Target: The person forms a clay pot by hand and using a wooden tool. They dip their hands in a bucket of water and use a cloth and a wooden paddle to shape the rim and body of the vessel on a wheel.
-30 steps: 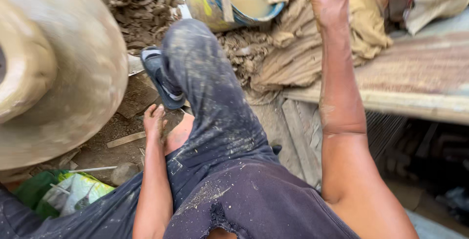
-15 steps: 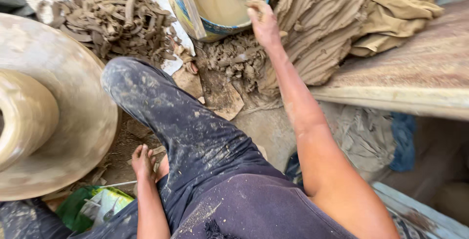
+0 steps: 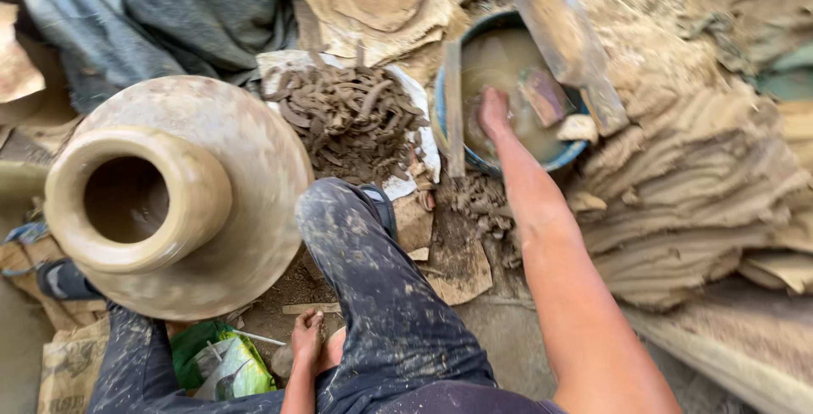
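Right hand (image 3: 494, 109) dipped into round blue-rimmed basin of muddy water (image 3: 508, 84), fingers loosely together, gripping nothing. Left hand (image 3: 306, 338) down beside clay-spattered dark trouser leg (image 3: 373, 295), fingers relaxed, empty. Wide-necked tan clay pot (image 3: 178, 198) close at left.

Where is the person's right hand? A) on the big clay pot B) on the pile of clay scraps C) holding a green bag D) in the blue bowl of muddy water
D: the right hand reaches into the round blue bowl of muddy brown water, fingers at the water, away from the big tan clay pot and the heap of brown clay scraps.
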